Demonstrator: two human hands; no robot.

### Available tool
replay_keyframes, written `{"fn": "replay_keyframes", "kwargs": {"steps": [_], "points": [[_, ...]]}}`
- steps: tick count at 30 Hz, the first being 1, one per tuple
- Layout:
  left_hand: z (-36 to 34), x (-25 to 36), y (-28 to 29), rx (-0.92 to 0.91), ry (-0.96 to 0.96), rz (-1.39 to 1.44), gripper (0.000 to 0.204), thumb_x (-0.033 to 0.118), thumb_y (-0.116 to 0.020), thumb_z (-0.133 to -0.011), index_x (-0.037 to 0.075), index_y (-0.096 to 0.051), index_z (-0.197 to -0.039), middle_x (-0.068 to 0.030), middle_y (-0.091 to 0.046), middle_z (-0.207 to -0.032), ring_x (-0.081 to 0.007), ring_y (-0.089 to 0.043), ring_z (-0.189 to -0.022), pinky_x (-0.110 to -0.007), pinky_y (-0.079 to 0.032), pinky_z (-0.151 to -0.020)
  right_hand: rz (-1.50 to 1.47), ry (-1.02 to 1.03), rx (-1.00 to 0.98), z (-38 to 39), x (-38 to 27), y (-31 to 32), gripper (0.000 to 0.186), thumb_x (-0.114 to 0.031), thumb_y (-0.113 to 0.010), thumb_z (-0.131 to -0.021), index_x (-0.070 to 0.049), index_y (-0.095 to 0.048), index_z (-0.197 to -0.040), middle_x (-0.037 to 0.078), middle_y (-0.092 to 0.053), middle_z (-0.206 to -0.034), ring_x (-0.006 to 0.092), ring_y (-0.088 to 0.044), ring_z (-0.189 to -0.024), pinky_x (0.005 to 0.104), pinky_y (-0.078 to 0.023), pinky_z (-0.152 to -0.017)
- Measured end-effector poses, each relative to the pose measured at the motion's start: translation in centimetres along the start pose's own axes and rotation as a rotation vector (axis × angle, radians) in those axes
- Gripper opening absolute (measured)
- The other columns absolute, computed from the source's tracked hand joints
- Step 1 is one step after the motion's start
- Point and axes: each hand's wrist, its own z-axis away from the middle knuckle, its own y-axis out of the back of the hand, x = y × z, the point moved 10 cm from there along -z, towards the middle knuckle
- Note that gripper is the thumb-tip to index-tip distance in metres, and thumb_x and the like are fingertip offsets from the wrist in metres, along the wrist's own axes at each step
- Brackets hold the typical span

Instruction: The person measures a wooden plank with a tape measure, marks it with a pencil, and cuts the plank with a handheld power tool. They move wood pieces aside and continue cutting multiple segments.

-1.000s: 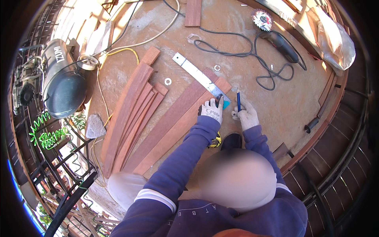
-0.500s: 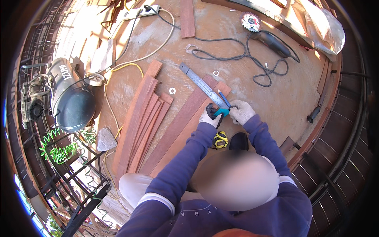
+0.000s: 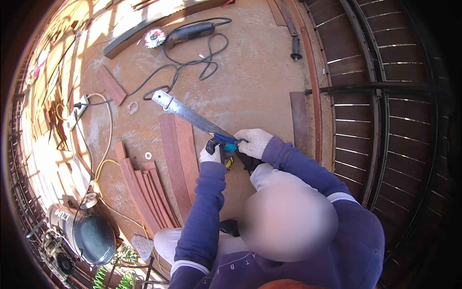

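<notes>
Both my hands wear pale work gloves with black palms and meet in front of me. My left hand (image 3: 211, 150) is closed around the teal handle (image 3: 230, 147) of a try square. Its long steel blade (image 3: 185, 114) reaches up and left above the boards. A blue pencil (image 3: 222, 138) lies along the near end of the blade, its back end in the closed fingers of my right hand (image 3: 254, 142). Two reddish-brown boards (image 3: 185, 159) lie side by side below the blade. A yellow tape measure (image 3: 229, 164) is partly hidden behind my left hand.
Curved wooden strips (image 3: 144, 188) are stacked on the left. Farther off lies a corded grinder (image 3: 191, 32) with a toothed disc (image 3: 155, 38), its cable looping across the floor. An air compressor (image 3: 91, 238) and a grey stone (image 3: 142, 246) stand at lower left. A short plank (image 3: 111, 85) lies beyond.
My view has swung to the right, so the surroundings shift left and turn. The square has lifted off the boards in my hands, and the pencil has tipped to lie along its blade.
</notes>
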Motion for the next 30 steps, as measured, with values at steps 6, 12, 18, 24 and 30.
{"fn": "replay_keyframes", "kwargs": {"steps": [6,12,18,24,30], "points": [[-0.3,-3.2,-6.8,-0.234,-0.348,-0.449,0.018,0.009,-0.060,-0.097,0.001,-0.071,-0.108,-0.0097,-0.074,-0.092,-0.0170,-0.071,-0.071,-0.032,-0.058,-0.067,-0.062,-0.100,0.261,8.6,3.7,3.7,0.032,-0.007,-0.056,-0.088,0.003,-0.065,-0.116,0.017,-0.066,-0.105,0.0265,-0.068,-0.090,0.0357,-0.055,-0.082],[5.1,-4.6,-16.6,-0.524,-0.347,-0.779,0.041,0.029,-0.066,-0.091,0.010,-0.065,-0.127,-0.0174,-0.073,-0.111,-0.0365,-0.069,-0.104,-0.042,-0.054,-0.093,-0.641,-0.380,0.541,17.4,14.3,3.2,0.036,-0.005,-0.049,-0.090,0.006,-0.061,-0.122,0.013,-0.063,-0.107,0.0181,-0.067,-0.088,0.0290,-0.061,-0.075],[4.4,-3.8,-10.2,-0.372,-0.511,-0.641,0.042,0.020,-0.069,-0.092,0.008,-0.063,-0.132,-0.0143,-0.072,-0.120,-0.0221,-0.070,-0.107,-0.032,-0.054,-0.095,-0.709,-0.640,0.843,24.3,24.4,2.2,0.044,-0.004,-0.047,-0.088,0.004,-0.057,-0.131,0.012,-0.061,-0.111,0.0175,-0.066,-0.087,0.0299,-0.061,-0.070],[1.1,-2.8,10.8,-0.038,-0.189,-0.753,0.051,0.026,-0.075,-0.086,0.005,-0.063,-0.131,-0.0180,-0.073,-0.112,-0.0289,-0.073,-0.098,-0.037,-0.056,-0.087,-0.454,-0.896,0.825,24.8,28.8,-0.2,0.048,-0.005,-0.046,-0.089,0.001,-0.054,-0.136,0.014,-0.063,-0.112,0.0226,-0.066,-0.082,0.0336,-0.058,-0.065],[1.6,-3.6,23.6,0.395,0.017,-0.987,0.074,0.039,-0.076,-0.084,0.008,-0.050,-0.145,-0.0202,-0.056,-0.140,-0.0318,-0.058,-0.126,-0.041,-0.047,-0.106,0.239,-0.832,0.774,26.5,34.1,0.3,0.056,-0.010,-0.057,-0.085,0.001,-0.051,-0.139,0.024,-0.060,-0.122,0.0360,-0.064,-0.097,0.0422,-0.055,-0.085]]}}
